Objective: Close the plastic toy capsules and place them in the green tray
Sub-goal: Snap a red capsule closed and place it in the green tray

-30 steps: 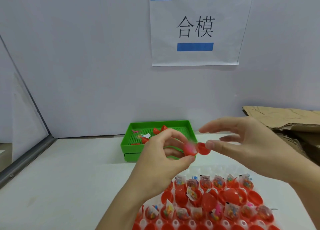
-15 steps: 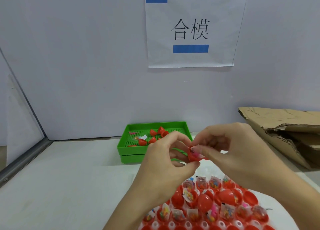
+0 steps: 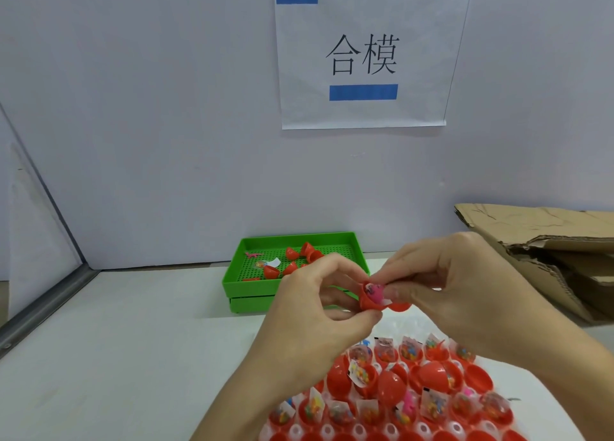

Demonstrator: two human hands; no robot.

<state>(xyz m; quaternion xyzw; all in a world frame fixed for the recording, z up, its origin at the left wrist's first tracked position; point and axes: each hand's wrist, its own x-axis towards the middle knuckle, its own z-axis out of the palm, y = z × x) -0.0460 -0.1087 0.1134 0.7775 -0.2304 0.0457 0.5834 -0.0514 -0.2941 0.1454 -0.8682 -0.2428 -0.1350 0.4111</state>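
Capsule [image 3: 371, 296] half opens rightward, pinched by left fingers [image 3: 352, 314] and right fingers [image 3: 395, 292].

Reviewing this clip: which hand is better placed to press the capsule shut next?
Right, probably. The left hand grips the open capsule half, its toy showing; the right hand holds the other half beside it.
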